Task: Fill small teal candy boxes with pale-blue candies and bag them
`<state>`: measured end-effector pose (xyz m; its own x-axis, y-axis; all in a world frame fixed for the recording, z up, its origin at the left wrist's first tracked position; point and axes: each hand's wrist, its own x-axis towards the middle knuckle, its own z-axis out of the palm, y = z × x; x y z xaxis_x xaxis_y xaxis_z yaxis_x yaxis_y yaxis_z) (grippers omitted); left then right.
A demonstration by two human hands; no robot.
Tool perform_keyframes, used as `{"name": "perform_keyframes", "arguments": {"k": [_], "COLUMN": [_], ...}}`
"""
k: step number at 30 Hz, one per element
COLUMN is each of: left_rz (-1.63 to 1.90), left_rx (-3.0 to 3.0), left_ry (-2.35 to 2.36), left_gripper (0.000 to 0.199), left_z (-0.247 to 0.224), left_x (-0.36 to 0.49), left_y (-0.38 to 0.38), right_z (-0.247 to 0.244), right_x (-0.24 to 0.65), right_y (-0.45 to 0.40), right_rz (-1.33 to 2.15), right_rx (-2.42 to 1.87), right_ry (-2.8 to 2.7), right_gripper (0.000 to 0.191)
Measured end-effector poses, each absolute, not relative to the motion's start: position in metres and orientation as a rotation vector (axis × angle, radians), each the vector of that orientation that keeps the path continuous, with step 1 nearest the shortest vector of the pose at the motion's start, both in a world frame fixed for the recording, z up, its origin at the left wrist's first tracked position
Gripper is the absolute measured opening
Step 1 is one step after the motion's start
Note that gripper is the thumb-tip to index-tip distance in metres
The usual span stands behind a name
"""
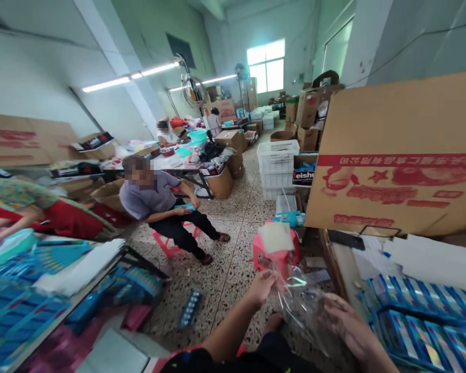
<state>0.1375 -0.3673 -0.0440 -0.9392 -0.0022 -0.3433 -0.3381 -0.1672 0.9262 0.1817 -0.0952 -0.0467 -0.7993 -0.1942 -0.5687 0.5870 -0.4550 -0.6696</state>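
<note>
While hands [264, 286] [344, 318] spread film [301, 311], open floor [241, 228] left, table edge [334, 264] right

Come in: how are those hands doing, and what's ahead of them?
Left hand pinching clear plastic. Right hand at its other side. Pink stool just beyond.

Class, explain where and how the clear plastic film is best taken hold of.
Probably pinch the clear plastic film by opposite edges, coming from left and right: it looks thin and limp, spread between the left hand and right hand.
</note>
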Motion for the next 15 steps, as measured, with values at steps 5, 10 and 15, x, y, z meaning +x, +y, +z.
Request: {"name": "perform_keyframes", "arguments": {"k": [5,10,15], "left_rz": [2.296,2.311,2.109], "left_rx": [-0.324,-0.095,0.128], "left_ry": [1.837,1.598,1.572], "left_gripper": [0.059,0.049,0.05], "left_z": [-0.029,-0.003,0.005], "left_x": [0.142,0.154,0.159], "left_y": [-0.36,-0.364,-0.37], "right_z": [-0.031,-0.026,-0.017], "right_x": [0.2,0.206,0.214], "right_y": [-0.09,-0.078,-0.062], "right_rz": [-2.269,-2.148,-2.19], "right_rx": [0.519,0.506,0.447], "right_ry": [1.135,1.122,1.257], "right_gripper": [0.067,0.046,0.041]}}
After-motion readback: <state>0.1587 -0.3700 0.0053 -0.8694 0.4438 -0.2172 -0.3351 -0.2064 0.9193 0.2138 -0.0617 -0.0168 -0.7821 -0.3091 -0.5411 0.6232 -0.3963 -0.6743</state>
